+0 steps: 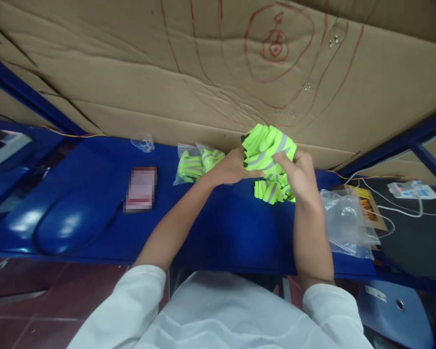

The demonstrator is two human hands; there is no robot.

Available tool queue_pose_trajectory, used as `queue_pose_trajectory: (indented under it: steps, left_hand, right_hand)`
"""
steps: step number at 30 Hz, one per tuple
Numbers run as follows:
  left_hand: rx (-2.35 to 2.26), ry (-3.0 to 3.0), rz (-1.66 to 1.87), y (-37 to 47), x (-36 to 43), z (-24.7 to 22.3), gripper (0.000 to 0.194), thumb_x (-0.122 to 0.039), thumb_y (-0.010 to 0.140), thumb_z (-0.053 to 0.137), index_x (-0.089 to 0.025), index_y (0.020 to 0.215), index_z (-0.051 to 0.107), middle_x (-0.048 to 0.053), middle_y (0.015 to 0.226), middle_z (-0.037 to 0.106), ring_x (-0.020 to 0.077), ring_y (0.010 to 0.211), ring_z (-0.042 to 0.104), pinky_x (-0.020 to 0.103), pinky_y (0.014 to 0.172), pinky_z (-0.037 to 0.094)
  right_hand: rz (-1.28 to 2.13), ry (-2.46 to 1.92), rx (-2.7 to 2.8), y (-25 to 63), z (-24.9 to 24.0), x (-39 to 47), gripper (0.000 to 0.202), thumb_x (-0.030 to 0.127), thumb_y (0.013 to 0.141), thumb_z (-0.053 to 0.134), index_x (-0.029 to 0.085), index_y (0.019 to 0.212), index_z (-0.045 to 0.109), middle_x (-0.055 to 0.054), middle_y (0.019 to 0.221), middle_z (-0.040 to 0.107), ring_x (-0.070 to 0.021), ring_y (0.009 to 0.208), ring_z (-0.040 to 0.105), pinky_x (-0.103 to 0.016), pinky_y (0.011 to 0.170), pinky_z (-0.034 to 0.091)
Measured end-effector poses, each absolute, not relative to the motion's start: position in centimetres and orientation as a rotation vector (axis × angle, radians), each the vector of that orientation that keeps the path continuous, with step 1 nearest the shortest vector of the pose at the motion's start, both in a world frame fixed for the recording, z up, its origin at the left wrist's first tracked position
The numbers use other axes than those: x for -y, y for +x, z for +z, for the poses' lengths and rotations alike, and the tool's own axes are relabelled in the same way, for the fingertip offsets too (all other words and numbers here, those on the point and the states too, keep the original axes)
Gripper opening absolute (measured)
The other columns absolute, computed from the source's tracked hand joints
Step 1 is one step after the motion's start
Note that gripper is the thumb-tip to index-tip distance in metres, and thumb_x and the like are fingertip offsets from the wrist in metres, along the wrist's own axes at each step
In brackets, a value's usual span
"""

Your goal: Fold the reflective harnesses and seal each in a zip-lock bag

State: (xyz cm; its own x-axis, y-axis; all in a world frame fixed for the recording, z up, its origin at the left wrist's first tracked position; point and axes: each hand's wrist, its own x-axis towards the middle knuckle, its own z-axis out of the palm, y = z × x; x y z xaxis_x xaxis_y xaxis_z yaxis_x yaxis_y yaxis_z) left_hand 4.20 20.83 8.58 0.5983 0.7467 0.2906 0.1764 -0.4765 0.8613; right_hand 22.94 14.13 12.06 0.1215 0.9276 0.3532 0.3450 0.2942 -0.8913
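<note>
Two pale short sleeves (131, 303) come in at the near edge, arms reaching forward over a blue table (225, 232). Clock directions are read from the held bundle, twelve being the far side. A blue-grey stool seat (396, 315) sits below the table between four and five. On the table, clear plastic bags (345, 220) lie between four and five, partly over a brown-and-yellow carton (370, 206). A dark-rimmed rectangular device (141, 189) (its face is pixelated) is between eight and nine, its long axis running nearly near to far. At six, just beneath the bundle, lie loose fluorescent strips (271, 191), their grey band slanting from seven to one. The left hand (234, 167) grips the left edge of the fluorescent yellow-green reflective bundle (267, 148), thumb extended along its lower side. The right hand (300, 169) pinches its right side, thumb on the near face; the fingers behind are hidden. The bundle is raised between both hands, near the cardboard. Its folded ends fan toward ten and its grey bands slant from eight to two; bunched up, it shows no clear single long axis. Bagged strips (192, 165) rest at nine. At twelve stands the cardboard panel (123, 63), marked with red rings.
</note>
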Motion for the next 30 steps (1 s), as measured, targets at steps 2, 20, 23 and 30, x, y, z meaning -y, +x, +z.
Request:
queue_pose_trajectory:
  steps: [2,20,23,30]
  left_hand:
    - [-0.753,2.089,0.925,4.0,-20.9,8.9,0.072,-0.044,0.071,0.088,-0.016,0.133,0.061,0.015,0.133,0.068,0.0346,0.125,0.063,0.047,0.107,0.050]
    - [-0.525,2.737,1.274,1.6,-18.4,12.5,0.084,-0.070,0.073,0.079,-0.022,0.138,0.056,0.015,0.138,0.059,0.0315,0.134,0.056,0.047,0.112,0.048]
    - [-0.560,2.548,1.467,1.6,-19.4,11.6,0.086,-0.076,0.063,0.082,-0.016,0.122,0.063,0.014,0.117,0.069,0.0277,0.111,0.066,0.040,0.096,0.054]
    - [-1.038,1.981,1.488,3.1,-19.9,10.9,0.061,-0.071,0.069,0.080,-0.020,0.098,0.064,-0.001,0.086,0.066,0.0157,0.078,0.057,0.028,0.075,0.046]
  right_hand:
    - [0.804,-1.173,1.345,22.8,11.7,-14.5,0.032,0.052,0.083,0.075,0.020,0.087,0.072,0.000,0.084,0.074,-0.0206,0.083,0.070,-0.033,0.078,0.059]
    - [1.626,-1.140,1.096,21.3,9.5,-15.9,0.044,0.059,0.086,0.058,0.019,0.095,0.073,-0.001,0.066,0.067,-0.0176,0.051,0.056,-0.030,0.043,0.043]
    - [1.344,-1.211,1.246,20.9,9.7,-15.6,0.044,0.060,0.092,0.054,0.022,0.105,0.071,-0.002,0.086,0.073,-0.0212,0.080,0.068,-0.032,0.067,0.057]
    - [0.772,-1.099,1.768,20.4,12.8,-13.0,0.079,0.055,0.084,0.077,0.030,0.151,0.046,-0.004,0.158,0.049,-0.0259,0.146,0.046,-0.043,0.122,0.037]
